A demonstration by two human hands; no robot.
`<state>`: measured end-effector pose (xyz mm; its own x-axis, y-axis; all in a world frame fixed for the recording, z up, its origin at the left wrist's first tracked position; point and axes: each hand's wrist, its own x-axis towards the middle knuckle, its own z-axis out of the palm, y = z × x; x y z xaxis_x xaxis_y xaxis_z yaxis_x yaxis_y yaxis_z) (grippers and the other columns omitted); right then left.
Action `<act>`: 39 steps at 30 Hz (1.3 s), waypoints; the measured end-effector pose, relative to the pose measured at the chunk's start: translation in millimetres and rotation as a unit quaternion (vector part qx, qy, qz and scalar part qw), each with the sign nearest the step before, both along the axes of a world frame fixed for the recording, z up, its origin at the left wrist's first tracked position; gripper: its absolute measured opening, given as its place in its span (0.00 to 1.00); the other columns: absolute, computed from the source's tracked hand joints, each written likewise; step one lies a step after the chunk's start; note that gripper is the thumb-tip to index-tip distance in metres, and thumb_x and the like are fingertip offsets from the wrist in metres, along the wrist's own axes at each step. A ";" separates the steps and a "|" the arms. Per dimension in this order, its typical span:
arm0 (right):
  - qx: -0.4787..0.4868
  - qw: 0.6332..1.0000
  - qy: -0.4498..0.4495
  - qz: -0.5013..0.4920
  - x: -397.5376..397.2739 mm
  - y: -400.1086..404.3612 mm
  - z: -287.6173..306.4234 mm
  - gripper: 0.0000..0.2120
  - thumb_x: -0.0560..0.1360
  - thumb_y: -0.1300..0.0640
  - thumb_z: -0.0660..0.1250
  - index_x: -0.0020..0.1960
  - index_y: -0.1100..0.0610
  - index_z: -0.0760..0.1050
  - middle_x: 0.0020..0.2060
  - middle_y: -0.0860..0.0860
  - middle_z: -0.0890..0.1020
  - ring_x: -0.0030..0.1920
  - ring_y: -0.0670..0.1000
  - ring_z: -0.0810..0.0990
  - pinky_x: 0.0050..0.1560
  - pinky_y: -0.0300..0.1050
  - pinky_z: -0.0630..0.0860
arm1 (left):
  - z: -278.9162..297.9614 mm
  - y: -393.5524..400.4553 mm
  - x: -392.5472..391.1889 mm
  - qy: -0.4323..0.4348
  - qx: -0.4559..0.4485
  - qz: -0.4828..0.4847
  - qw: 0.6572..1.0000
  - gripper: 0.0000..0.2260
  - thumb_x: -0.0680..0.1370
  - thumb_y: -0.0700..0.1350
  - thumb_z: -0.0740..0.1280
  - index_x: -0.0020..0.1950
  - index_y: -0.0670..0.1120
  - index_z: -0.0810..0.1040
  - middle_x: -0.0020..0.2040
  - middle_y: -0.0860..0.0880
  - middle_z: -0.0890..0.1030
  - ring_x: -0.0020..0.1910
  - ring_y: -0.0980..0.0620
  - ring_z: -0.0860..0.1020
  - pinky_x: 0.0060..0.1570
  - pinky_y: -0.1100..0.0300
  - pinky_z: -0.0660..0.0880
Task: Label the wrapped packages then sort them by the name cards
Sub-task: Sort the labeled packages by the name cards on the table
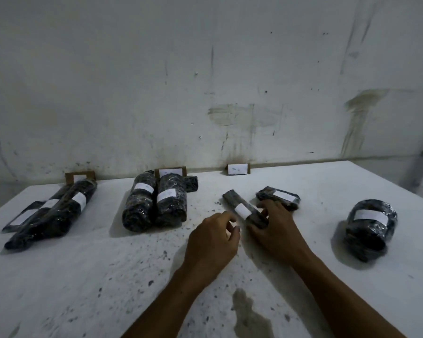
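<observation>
Head view puts your two hands over the middle of the white table (83, 276), which is speckled with dark spots. Your right hand (276, 234) has its fingers curled around the near end of a slim dark wrapped package (244, 211) that bears a white label, and that package lies angled on the table, its far end pointing toward the wall. Your left hand (211, 241) hovers just beside it with fingers loosely bent and nothing in them (whether the fingertips touch the wrap, you cannot tell). Just behind your right fingers lies a second labelled package (279, 196). Well to the right sits a rounder labelled bundle (369, 228) on its own. Three name cards stand against the wall: the left card (80, 178) with two long packages (56, 213) in front of it, the middle card (170, 172) with a pair of stubby packages (154, 203) side by side and touching, and the right card (238, 169), whose writing is too faint to read.
</observation>
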<state>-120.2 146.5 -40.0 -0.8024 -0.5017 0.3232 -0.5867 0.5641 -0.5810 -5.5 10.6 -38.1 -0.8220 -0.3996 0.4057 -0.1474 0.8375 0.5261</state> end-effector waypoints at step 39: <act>-0.105 0.975 -0.063 0.183 -4.1 1.0 -0.4 0.13 0.78 0.45 0.70 0.60 0.46 0.74 0.57 0.40 0.79 0.61 0.40 0.76 0.57 0.36 0.71 | 0.7 -5.9 -31.3 0.112 0.418 -0.133 0.892 0.23 0.79 0.47 0.71 0.74 0.56 0.72 0.57 0.53 0.83 0.49 0.56 0.84 0.42 0.58 0.83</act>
